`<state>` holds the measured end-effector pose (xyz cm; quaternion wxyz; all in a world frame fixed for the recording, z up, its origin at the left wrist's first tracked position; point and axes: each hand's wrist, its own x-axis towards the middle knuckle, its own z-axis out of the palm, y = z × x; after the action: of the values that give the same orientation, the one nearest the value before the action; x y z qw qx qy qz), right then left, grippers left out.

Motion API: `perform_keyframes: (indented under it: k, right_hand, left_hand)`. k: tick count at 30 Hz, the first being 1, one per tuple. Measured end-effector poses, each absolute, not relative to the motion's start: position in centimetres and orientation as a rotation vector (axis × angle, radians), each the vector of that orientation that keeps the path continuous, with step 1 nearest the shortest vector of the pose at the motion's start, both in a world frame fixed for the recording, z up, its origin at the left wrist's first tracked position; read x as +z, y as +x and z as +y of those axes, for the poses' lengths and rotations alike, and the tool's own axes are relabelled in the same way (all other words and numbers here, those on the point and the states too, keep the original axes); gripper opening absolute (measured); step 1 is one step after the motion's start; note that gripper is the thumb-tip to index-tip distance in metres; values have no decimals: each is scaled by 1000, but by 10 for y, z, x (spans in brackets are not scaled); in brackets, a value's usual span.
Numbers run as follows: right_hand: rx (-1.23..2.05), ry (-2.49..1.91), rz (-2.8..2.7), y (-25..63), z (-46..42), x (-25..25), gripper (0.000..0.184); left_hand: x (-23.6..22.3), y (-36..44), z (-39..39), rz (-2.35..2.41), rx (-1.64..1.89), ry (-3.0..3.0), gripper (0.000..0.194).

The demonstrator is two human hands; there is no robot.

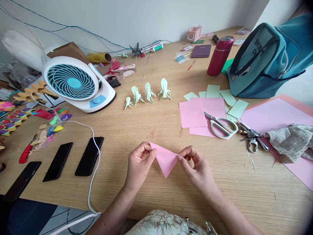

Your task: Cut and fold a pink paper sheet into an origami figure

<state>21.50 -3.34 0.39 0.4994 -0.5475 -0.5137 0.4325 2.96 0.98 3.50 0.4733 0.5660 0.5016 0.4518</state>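
A pink sheet of paper folded into a triangle [166,162] is stretched between my two hands, its point facing down toward me. My left hand [140,162] pinches its upper left corner between thumb and fingers. At the right corner, my right hand [197,167] grips the paper in the same way. Beyond the hands stand several pale green folded-paper figures [149,92] in a row. To the right lie pink paper squares [192,114], with white-handled scissors [223,126] resting on them. Pale green paper pieces [238,108] are scattered behind the scissors.
At the left stand a white and blue fan [78,83] and several black phones, one [89,156] beneath a white cable [92,176]. A red flask [220,56] and a blue bag [266,62] are at the back right. Keys [251,135] and a grey cloth [290,142] lie right.
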Motion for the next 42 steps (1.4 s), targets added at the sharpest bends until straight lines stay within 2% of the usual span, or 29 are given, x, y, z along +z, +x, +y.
perform_keyframes:
  k: [6, 13, 19, 25, 34, 42]
  right_hand:
    - [1056, -1364, -1311, 215, -32, 2, 12]
    - [921, -1422, -1389, 215, -32, 2, 7]
    - [857, -1460, -1631, 220, -33, 3, 11]
    - [775, -1508, -1793, 217, -34, -3, 13]
    - [741, -1550, -1829, 214, -35, -5, 11]
    - [736, -1567, -1859, 213, -35, -5, 12]
  left_hand:
    - [28, 25, 17, 1293, 1007, 1462, 22]
    - [28, 24, 26, 1304, 923, 1564, 25]
    - [15, 24, 36, 1322, 809, 1621, 17]
    - [1, 31, 39, 1466, 774, 1938, 6]
    - [-12, 27, 24, 1268, 740, 2510, 32]
    - [-20, 25, 22, 1218, 565, 2678, 35]
